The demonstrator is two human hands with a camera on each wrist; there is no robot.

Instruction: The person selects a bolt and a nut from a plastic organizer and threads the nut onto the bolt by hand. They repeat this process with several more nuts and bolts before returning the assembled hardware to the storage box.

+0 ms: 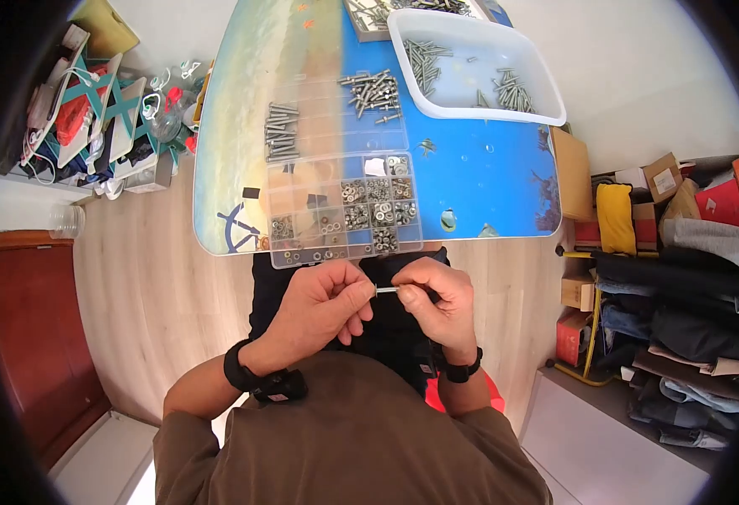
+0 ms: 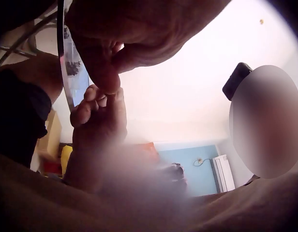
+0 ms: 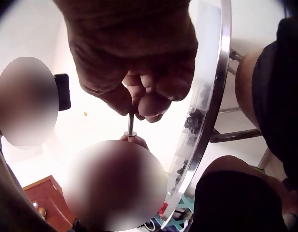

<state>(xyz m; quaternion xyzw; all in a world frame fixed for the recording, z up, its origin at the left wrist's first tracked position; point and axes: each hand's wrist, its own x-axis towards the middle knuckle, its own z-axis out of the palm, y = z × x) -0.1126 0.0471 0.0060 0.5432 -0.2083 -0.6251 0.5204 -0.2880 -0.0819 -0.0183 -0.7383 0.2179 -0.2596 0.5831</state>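
Over the lap, just off the table's near edge, both hands meet at a thin metal bolt [image 1: 388,289]. My right hand [image 1: 441,303] pinches one end of it between thumb and fingertips. The thumb and forefinger of my left hand [image 1: 323,307] pinch at a flat washer [image 3: 130,134] around the other end. In the right wrist view the bare shank [image 3: 131,123] runs between the right fingertips and this washer. The left fingertips hide the bolt's far end. Just beyond the hands lies a clear compartment box [image 1: 309,252] with nuts and washers sorted in its cells.
The box's open lid [image 1: 319,143] holds a row of bolts [image 1: 282,130] and a pile of bolts [image 1: 371,94]. A white plastic tub [image 1: 479,114] with loose bolts stands at the back right, beside another tray [image 1: 373,35]. Shelves with clothes [image 1: 689,328] flank the right side.
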